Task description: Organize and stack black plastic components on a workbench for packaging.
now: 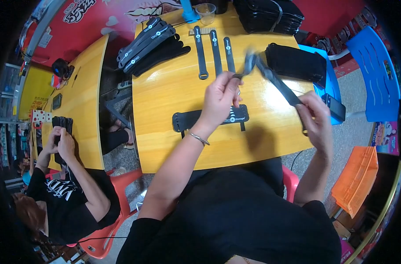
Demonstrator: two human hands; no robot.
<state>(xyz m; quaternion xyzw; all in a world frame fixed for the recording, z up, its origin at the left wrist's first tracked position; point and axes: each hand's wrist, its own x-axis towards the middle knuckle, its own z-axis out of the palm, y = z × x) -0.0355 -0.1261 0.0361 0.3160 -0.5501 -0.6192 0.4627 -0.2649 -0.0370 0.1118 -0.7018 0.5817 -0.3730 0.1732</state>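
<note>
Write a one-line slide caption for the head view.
Left hand and right hand stretch a black strap above a yellow table holding more straps.

On the wooden table (pixel 174 88), three black straps (pixel 214 52) lie side by side above one flat black pad (pixel 189 119), and a fourth strap (pixel 275 79) is raised just right of those three. Left of the three sits one fanned bundle of straps (pixel 150 42); beyond them stands one clear plastic cup (pixel 206 12). Right of the table are one blue chair (pixel 376 75) and one orange crate (pixel 356 178).
</note>
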